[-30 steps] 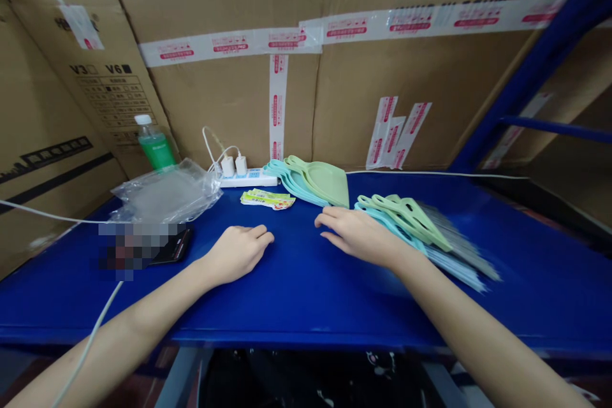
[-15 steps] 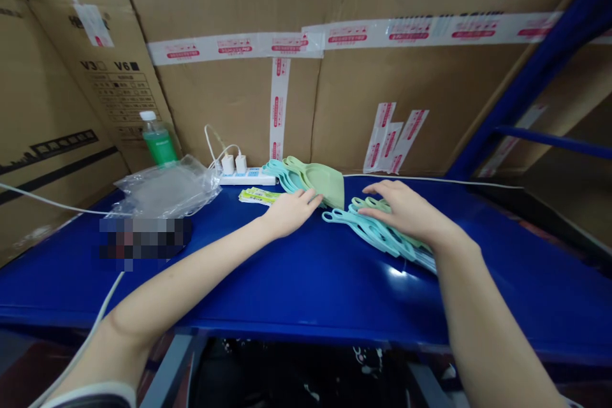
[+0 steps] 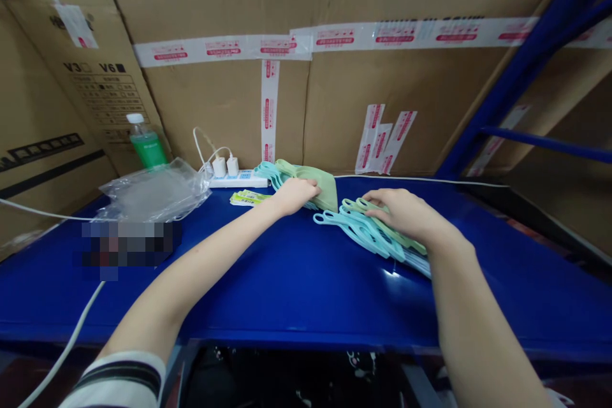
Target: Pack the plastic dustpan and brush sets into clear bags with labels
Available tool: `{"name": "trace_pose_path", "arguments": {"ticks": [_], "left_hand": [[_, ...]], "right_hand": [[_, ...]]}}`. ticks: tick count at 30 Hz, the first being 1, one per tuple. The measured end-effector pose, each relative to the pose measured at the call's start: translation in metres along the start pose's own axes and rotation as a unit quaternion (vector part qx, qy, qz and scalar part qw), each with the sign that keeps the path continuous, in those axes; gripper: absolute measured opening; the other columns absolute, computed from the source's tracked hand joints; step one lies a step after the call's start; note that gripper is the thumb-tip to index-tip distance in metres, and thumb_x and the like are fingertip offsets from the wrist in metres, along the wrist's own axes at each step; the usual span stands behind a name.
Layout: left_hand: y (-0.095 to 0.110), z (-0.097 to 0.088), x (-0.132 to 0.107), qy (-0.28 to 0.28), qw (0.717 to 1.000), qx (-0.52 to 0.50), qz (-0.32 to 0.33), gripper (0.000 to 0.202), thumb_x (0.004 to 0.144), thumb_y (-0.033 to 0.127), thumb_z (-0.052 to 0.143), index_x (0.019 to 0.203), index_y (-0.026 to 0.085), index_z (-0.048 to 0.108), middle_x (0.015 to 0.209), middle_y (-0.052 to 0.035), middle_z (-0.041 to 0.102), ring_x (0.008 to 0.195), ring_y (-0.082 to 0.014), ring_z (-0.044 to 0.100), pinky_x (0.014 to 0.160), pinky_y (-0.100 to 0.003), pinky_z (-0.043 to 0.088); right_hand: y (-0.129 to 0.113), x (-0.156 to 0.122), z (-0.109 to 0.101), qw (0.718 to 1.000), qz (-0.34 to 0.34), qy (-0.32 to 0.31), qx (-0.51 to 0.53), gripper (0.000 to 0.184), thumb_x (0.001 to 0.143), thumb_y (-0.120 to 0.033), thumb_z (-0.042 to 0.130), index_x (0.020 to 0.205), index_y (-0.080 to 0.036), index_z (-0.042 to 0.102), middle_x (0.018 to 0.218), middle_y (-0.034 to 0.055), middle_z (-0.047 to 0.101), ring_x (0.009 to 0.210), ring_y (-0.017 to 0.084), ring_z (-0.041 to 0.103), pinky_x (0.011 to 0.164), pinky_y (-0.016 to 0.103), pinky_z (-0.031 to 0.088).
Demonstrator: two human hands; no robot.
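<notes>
My left hand point(image 3: 296, 194) reaches forward and rests on a stack of green and teal plastic dustpans point(image 3: 321, 182) at the back of the blue table point(image 3: 296, 280); its fingers curl on the top green one. My right hand point(image 3: 401, 211) lies on a pile of green and teal small brushes point(image 3: 358, 228) with pale bristles, fingers bent round the green handles. The two piles sit side by side, nearly touching.
A white power strip point(image 3: 239, 177) with two chargers, small yellow-green packets point(image 3: 246, 197), a heap of clear plastic bags point(image 3: 153, 191) and a green bottle point(image 3: 146, 143) stand at the back left. Taped cardboard boxes point(image 3: 296, 76) wall the back. A white cable point(image 3: 62, 350) hangs at the front left.
Both hands moved forward from the table's middle onto the piles. The left hand's fingers closed on the green dustpan; the right hand's fingers curled round the brush handles.
</notes>
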State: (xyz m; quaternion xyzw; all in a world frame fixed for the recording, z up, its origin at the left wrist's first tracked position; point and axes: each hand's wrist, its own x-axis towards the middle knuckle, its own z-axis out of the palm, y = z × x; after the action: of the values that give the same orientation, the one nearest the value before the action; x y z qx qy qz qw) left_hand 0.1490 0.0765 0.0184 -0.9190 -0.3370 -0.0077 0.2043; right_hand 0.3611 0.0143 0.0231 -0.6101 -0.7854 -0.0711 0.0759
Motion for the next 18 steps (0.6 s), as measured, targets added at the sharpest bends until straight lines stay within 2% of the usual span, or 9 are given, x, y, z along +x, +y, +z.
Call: {"name": "trace_pose_path", "arguments": {"ticks": [5,9,13,18], "left_hand": [[0.001,-0.005,-0.003,0.012,1.000,0.009,0.006,0.019,0.086,0.007,0.049,0.090,0.015,0.066,0.083,-0.0074,0.062,0.077,-0.0200,0.064,0.056,-0.027,0.043],[0.004,-0.009,-0.019,0.024,0.999,0.024,0.010,0.022,0.087,0.004,0.045,0.093,0.014,0.064,0.085,-0.0083,0.060,0.076,-0.0188,0.063,0.057,-0.026,0.044],[0.004,-0.011,-0.048,0.036,0.998,0.041,0.013,0.023,0.087,0.003,0.042,0.092,0.013,0.062,0.083,-0.0075,0.058,0.073,-0.0180,0.061,0.054,-0.026,0.044],[0.004,-0.008,-0.098,0.044,0.997,0.062,0.027,0.023,0.085,0.002,0.041,0.088,0.013,0.060,0.078,-0.0048,0.055,0.066,-0.0151,0.058,0.052,-0.024,0.044]], "right_hand": [[0.000,0.002,0.002,1.000,-0.002,0.016,-0.017,0.033,0.081,-0.020,0.052,0.109,-0.021,0.069,0.105,0.0078,0.071,0.096,0.027,0.066,0.079,0.035,0.053],[-0.005,0.002,0.001,1.000,-0.004,0.017,-0.022,0.034,0.085,-0.022,0.050,0.114,-0.018,0.067,0.105,0.0102,0.070,0.096,0.027,0.065,0.079,0.034,0.051],[-0.012,0.001,0.000,0.998,-0.044,0.042,-0.034,0.032,0.086,-0.021,0.049,0.113,-0.019,0.068,0.100,0.0097,0.070,0.084,0.025,0.066,0.072,0.032,0.049],[-0.027,0.003,0.004,0.992,-0.090,0.074,-0.056,0.027,0.087,-0.017,0.050,0.106,-0.019,0.069,0.086,0.0087,0.067,0.072,0.022,0.062,0.066,0.030,0.044]]}}
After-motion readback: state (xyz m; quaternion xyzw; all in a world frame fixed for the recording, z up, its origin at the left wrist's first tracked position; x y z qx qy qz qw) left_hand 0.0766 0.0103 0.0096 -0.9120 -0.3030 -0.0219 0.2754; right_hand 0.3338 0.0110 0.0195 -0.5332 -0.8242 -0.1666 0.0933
